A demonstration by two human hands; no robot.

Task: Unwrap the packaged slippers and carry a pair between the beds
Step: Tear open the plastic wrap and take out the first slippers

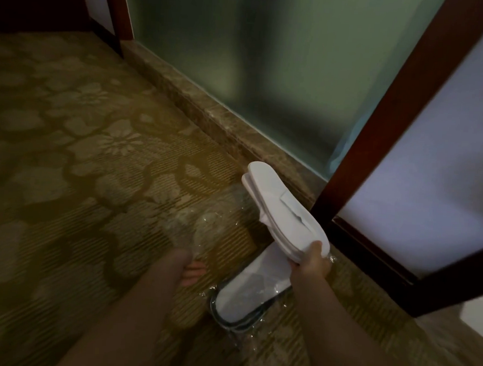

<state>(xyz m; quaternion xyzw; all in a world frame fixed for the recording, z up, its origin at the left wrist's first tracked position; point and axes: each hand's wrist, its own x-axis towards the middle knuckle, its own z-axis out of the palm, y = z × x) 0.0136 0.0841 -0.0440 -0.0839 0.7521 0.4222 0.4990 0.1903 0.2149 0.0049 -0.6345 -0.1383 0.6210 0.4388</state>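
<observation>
My right hand (311, 263) grips the heel end of a bare pair of white slippers (278, 201), stacked flat together and pointing up and away above the carpet. My left hand (184, 263), blurred, is closed on a crumpled clear plastic wrapper (207, 217) that hangs empty just left of the slippers. Below my right hand, a second pair of white slippers (254, 290) lies on the floor, still inside its clear plastic bag.
Patterned tan carpet (82, 160) covers the floor to the left. A marble sill (210, 111) runs under a frosted glass panel (268, 72). A dark wooden frame (392, 120) with a white panel (431, 164) stands close on the right.
</observation>
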